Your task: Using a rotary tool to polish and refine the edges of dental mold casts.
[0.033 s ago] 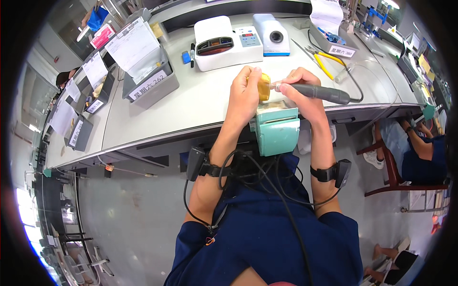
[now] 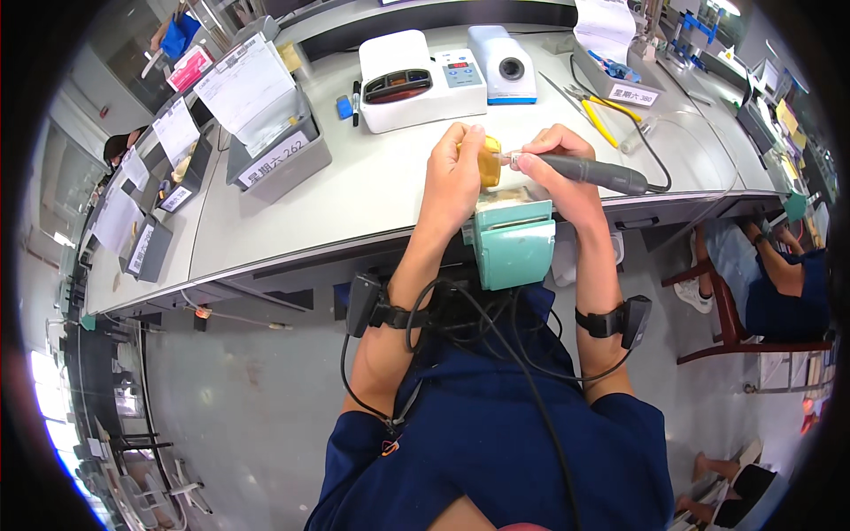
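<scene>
My left hand (image 2: 453, 170) grips a small yellow block-like piece (image 2: 490, 160) above the front edge of the pale workbench (image 2: 354, 199). My right hand (image 2: 553, 159) holds a dark grey rotary handpiece (image 2: 591, 171) like a pen, its tip touching the yellow piece. A black cord runs from the handpiece's rear to the right. Both hands rest over a teal box-shaped fixture (image 2: 512, 241) fixed to the bench edge. Black sensor bands sit on both of my wrists.
A white machine with a dark window (image 2: 416, 81) and a smaller white-and-blue unit (image 2: 502, 64) stand behind my hands. Grey bins with paper sheets (image 2: 270, 133) line the left. Yellow-handled pliers (image 2: 602, 115) lie to the right. Another person sits on a red chair (image 2: 779, 283) at far right.
</scene>
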Tool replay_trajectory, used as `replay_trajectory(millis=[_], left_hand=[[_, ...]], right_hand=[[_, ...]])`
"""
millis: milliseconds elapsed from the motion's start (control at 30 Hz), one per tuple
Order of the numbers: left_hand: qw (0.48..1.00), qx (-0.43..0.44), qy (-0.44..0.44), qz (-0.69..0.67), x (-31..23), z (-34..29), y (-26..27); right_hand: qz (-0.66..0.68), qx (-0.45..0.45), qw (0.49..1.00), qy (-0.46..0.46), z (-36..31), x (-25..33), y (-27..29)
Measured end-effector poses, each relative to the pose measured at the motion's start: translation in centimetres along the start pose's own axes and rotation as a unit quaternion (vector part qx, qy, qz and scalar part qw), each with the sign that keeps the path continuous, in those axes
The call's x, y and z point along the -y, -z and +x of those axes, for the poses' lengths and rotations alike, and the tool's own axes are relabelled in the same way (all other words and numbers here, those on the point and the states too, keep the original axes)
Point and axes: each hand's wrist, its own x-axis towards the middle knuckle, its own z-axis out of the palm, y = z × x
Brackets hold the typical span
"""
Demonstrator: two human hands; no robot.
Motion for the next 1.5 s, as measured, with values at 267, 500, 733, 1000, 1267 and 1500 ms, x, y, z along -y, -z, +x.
replay_trajectory(millis=[267, 500, 733, 1000, 1267, 1500], left_hand=[[0.997, -0.050, 0.025, -0.055, -0.8, 0.2, -0.7], [0.999, -0.036, 0.003, -0.024, 0.4, 0.1, -0.7], [1.000, -0.023, 0.012, 0.017, 0.2, 0.0, -0.4], [1.000, -0.014, 0.016, 0.014, 0.3, -0.3, -0.4], [1.000, -0.010, 0.018, 0.002, 0.1, 0.0, -0.5], [1.000, -0.004, 0.026, 0.008, 0.1, 0.1, -0.4]], right_hand=[[0.014, 0.032, 0.999, 0.000, -0.3, 0.1, 0.6], [-0.044, 0.013, 0.999, -0.012, -0.2, 0.3, 0.5], [-0.023, 0.003, 1.000, 0.004, -0.1, 0.4, 0.4], [-0.009, 0.002, 1.000, -0.005, -0.4, 0.4, 0.7], [-0.028, -0.007, 1.000, -0.009, -0.4, 0.8, 0.6], [-0.030, -0.017, 0.999, 0.001, -0.3, 0.8, 0.5]])
